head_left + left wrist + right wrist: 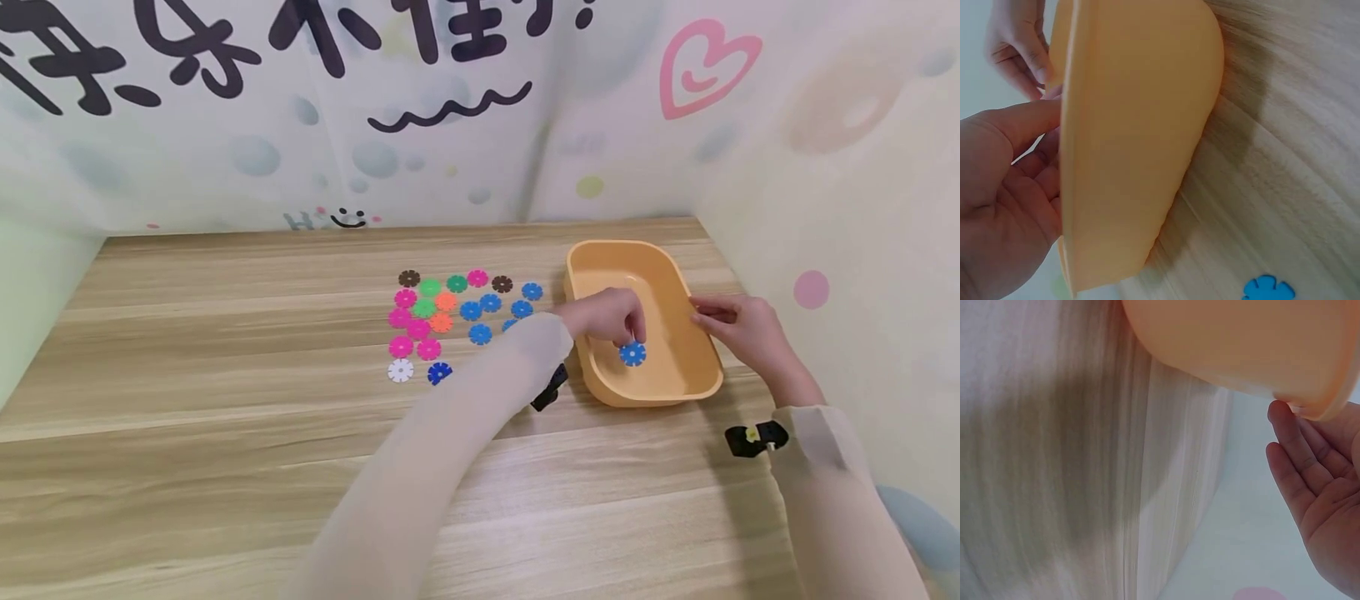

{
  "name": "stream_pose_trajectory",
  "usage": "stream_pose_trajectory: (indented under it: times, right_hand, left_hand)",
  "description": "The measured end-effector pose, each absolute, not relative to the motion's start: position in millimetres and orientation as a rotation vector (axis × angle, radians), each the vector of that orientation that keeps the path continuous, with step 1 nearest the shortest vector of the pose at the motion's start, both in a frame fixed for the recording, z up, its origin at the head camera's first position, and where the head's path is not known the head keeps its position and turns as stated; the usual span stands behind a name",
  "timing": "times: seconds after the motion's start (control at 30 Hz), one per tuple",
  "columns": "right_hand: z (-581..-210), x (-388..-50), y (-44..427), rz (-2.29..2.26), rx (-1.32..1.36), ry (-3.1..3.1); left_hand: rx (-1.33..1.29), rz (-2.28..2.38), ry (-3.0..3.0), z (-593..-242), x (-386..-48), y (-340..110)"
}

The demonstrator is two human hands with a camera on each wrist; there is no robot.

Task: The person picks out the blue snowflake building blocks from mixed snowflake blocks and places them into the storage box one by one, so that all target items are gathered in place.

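Observation:
In the head view my left hand (pixel 613 317) reaches over the near-left rim into an orange-yellow plastic basin (pixel 675 333). Its fingertips pinch a blue notched disc (pixel 632 354) above the basin floor. My right hand (pixel 746 333) grips the basin's right rim between thumb and fingers. The left wrist view has the basin wall (pixel 1135 125) hiding my left fingertips (pixel 1007 181) and the disc. From the right wrist, my right hand's fingers (pixel 1297 440) show beneath the rim, against the outer wall.
Left of the basin lie several notched discs: pink (pixel 401 347), orange (pixel 441 322), green (pixel 424 308), brown (pixel 408 278), blue (pixel 480 334) and one white (pixel 401 371). My left sleeve (pixel 450 450) crosses the wooden table (pixel 187 417) and covers part of a dark blue disc (pixel 439 372).

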State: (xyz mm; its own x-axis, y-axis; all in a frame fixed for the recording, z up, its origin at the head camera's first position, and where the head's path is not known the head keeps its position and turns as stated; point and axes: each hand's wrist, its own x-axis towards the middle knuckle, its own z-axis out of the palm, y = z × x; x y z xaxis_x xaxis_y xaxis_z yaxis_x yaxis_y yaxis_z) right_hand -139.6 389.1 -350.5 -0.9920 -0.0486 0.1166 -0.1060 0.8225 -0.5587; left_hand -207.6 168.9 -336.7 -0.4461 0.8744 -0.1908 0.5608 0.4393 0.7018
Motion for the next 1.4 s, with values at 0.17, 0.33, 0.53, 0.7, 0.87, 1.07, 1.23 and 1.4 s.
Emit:
stream_pose_trajectory:
  times: [0.17, 0.33, 0.53, 0.7, 0.87, 1.07, 1.23, 1.4]
  right_hand:
    - [-350, -139, 389, 0.918, 0.12, -2.897]
    - [-351, -140, 389, 0.949, 0.139, -2.894]
    - [-351, -140, 389, 0.94, 0.118, -2.895]
    - [-352, -140, 389, 0.971, 0.126, -2.887]
    - [-353, -140, 390, 0.984, 0.127, -2.877]
    - [-352, -139, 389, 0.987, 0.119, -2.878]
    - [-352, -139, 389, 0.988, 0.097, -2.887]
    - [-352, -138, 389, 0.992, 0.096, -2.89]
  left_hand:
    - [1.172, 0.627, 2.174, -340, -204, 174]
    - [1.14, 0.468, 2.207, -338, -199, 175]
    - [1.113, 0.363, 2.228, -337, -194, 177]
    - [1.081, 0.298, 2.242, -337, -193, 178]
    - [1.084, 0.251, 2.264, -338, -191, 179]
    - [1.141, 0.206, 2.287, -339, -190, 178]
    - [1.156, 0.191, 2.301, -341, -190, 179]
    - [1.181, 0.173, 2.304, -343, -190, 179]
